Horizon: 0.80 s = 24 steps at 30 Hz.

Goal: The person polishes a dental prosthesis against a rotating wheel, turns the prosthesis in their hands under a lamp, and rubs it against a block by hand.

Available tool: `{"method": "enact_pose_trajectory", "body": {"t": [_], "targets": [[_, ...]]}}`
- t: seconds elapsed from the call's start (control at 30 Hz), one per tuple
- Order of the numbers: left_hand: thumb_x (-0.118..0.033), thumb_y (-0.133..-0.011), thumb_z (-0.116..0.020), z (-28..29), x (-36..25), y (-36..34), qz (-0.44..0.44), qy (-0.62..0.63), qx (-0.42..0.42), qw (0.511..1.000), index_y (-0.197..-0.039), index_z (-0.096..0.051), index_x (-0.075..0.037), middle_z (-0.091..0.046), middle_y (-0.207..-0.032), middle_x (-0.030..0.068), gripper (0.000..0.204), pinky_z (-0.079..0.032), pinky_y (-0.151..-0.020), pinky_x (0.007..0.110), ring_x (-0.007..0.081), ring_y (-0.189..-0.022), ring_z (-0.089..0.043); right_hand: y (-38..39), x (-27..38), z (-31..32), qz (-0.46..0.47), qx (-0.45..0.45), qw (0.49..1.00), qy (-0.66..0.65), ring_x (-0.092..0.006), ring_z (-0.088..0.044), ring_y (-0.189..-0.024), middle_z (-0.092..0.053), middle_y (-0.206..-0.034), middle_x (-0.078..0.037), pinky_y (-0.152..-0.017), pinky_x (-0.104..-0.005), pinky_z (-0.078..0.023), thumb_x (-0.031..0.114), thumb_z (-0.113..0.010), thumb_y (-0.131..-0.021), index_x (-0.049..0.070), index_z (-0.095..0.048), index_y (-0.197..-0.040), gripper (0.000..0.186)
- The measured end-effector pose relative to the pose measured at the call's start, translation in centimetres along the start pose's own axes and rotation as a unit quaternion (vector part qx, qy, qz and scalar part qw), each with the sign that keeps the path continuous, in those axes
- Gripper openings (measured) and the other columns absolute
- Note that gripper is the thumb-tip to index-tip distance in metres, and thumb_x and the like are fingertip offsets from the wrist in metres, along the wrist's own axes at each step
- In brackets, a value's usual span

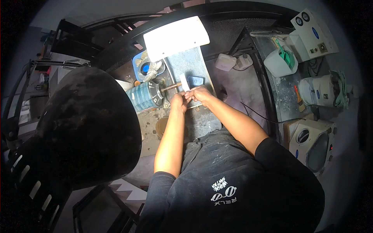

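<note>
My left hand and my right hand meet at a white wheel on the shaft of a teal ribbed motor. Fingers of both hands are pinched together just below the wheel's near edge. Whatever lies between the fingertips is too small and covered to make out. Whether it touches the wheel I cannot tell. Behind my right hand, a small blue rectangular dish or block rests in a grey, dusty tray.
A white hood overhangs the tray. The large black lamp shade fills the left side. Behind the motor sits a blue basin with cloth. Two jugs stand right; a side bench holds a white container and machines.
</note>
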<state>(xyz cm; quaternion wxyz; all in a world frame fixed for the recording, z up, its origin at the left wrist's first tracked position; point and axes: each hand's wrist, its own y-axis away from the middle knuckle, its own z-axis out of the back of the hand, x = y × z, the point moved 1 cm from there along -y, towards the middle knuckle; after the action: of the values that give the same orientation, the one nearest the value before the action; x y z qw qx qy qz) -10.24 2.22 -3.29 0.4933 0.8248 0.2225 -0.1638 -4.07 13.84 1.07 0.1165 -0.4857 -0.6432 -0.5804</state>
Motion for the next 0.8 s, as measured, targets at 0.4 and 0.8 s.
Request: {"method": "enact_pose_trajectory", "body": {"t": [0.4,0.8], "targets": [[0.000,-0.083,-0.047,-0.6,0.2,0.3,-0.026,0.014,-0.023,0.999,-0.089,-0.055,0.006,-0.060,-0.081,0.0125,0.012,-0.050,-0.067,0.031,0.0201,-0.070,-0.059,0.0,0.1,-0.1,0.037,-0.044,0.998,0.040,-0.0089,-0.051,-0.052,-0.066,-0.072,-0.011,-0.044,-0.0211,-0.036,0.004,-0.062,-0.075,-0.005,-0.065,-0.076,0.009],[0.004,-0.081,-0.050,-1.6,0.5,2.2,-0.044,0.029,-0.008,0.999,-0.089,-0.053,0.007,-0.060,-0.082,0.0126,0.010,-0.051,-0.067,0.031,0.0198,-0.070,-0.060,0.7,-1.5,1.2,0.118,-0.015,0.990,0.080,-0.0139,-0.061,-0.065,-0.067,-0.075,-0.011,-0.062,-0.0254,-0.047,0.009,-0.062,-0.080,-0.005,-0.065,-0.081,0.014]]}}
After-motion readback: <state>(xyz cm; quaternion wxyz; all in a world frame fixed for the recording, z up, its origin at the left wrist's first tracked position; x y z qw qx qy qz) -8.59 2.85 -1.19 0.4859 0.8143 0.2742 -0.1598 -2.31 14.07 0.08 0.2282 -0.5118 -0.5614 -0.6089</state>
